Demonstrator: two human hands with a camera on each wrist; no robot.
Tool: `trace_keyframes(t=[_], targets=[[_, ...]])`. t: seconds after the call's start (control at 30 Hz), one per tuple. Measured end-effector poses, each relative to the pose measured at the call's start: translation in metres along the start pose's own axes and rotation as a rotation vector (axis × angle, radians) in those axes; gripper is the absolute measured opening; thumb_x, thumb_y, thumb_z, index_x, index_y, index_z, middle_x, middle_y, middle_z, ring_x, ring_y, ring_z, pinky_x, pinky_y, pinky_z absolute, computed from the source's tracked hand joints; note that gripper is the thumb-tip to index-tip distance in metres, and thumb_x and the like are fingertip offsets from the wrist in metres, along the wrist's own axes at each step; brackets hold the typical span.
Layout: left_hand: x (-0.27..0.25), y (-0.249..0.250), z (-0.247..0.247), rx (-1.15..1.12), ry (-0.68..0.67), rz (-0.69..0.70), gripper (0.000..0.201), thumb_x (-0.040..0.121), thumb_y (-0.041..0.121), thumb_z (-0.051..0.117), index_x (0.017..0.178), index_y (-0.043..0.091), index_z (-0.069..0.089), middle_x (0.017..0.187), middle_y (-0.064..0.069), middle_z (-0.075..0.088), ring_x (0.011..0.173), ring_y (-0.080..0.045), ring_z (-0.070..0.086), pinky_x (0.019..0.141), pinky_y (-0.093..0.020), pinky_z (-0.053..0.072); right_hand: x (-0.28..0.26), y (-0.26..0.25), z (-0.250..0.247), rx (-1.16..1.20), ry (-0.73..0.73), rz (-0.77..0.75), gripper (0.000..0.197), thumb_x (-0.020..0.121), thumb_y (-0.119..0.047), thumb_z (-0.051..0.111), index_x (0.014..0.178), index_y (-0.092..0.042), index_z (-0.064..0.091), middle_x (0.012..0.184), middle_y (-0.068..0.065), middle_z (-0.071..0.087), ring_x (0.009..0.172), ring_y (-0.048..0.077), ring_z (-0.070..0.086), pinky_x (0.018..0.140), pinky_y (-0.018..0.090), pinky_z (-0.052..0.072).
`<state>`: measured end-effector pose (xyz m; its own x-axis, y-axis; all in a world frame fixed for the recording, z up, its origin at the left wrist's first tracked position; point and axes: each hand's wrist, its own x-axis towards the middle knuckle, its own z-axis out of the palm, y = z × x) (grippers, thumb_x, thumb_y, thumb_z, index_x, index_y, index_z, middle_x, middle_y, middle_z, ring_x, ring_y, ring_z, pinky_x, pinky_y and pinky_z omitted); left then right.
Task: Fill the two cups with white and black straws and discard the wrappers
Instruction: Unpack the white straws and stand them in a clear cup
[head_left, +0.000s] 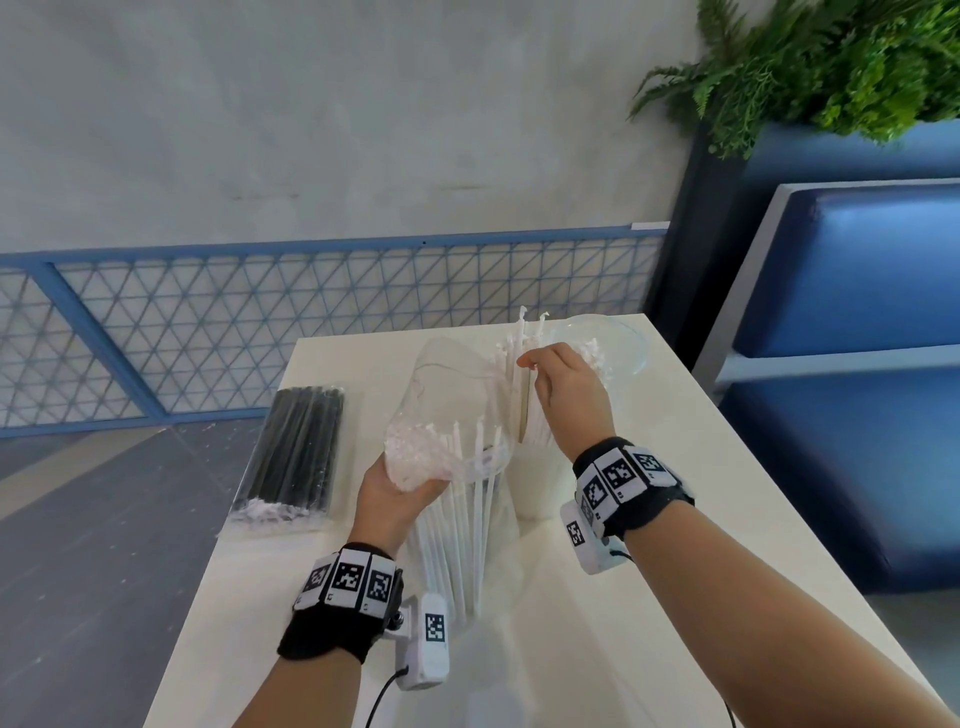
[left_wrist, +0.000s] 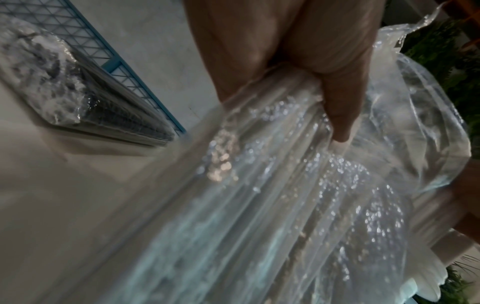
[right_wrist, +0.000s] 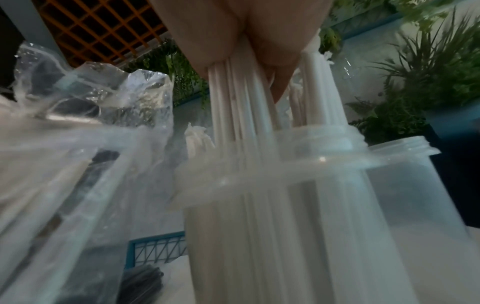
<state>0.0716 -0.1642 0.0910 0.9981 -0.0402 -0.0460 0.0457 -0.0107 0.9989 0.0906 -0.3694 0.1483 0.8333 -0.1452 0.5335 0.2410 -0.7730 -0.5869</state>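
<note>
Now: left hand (head_left: 397, 493) grips wrapper (head_left: 441, 410); right hand (head_left: 569, 395) pinches white straws (right_wrist: 241, 107)

cup (right_wrist: 298, 205) blurred, clear wrapper (left_wrist: 285, 216) smeared, right fingertips hidden

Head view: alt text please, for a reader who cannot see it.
Over a white table, the right hand lowers white straws into a clear cup while the left hand grips their opened clear wrapper. A sealed pack of black straws lies to the left.
</note>
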Motion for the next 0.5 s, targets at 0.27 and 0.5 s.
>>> trace_keyframes(t=[0.27, 0.5], targets=[[-0.004, 0.002, -0.002, 0.004, 0.014, 0.014, 0.043, 0.070, -0.001, 0.076, 0.100, 0.021, 0.055, 0.094, 0.003, 0.063, 0.099, -0.023, 0.058, 0.087, -0.032, 0.045, -0.024, -0.031, -0.010, -0.108, 0.217, -0.215, 0.031, 0.091, -0.021, 0.045, 0.119, -0.012, 0.056, 0.122, 0.005, 0.059, 0.110, 0.017, 0.049, 0.099, 0.030, 0.035], [-0.010, 0.003, -0.006, 0.002, -0.002, 0.035, 0.045, 0.069, 0.001, 0.077, 0.101, 0.022, 0.055, 0.095, 0.004, 0.064, 0.097, -0.018, 0.060, 0.088, -0.033, 0.047, -0.057, -0.046, 0.018, -0.026, -0.134, -0.128, 0.031, 0.092, -0.022, 0.042, 0.114, -0.009, 0.060, 0.110, 0.006, 0.063, 0.100, 0.025, 0.056, 0.086, 0.024, 0.044]])
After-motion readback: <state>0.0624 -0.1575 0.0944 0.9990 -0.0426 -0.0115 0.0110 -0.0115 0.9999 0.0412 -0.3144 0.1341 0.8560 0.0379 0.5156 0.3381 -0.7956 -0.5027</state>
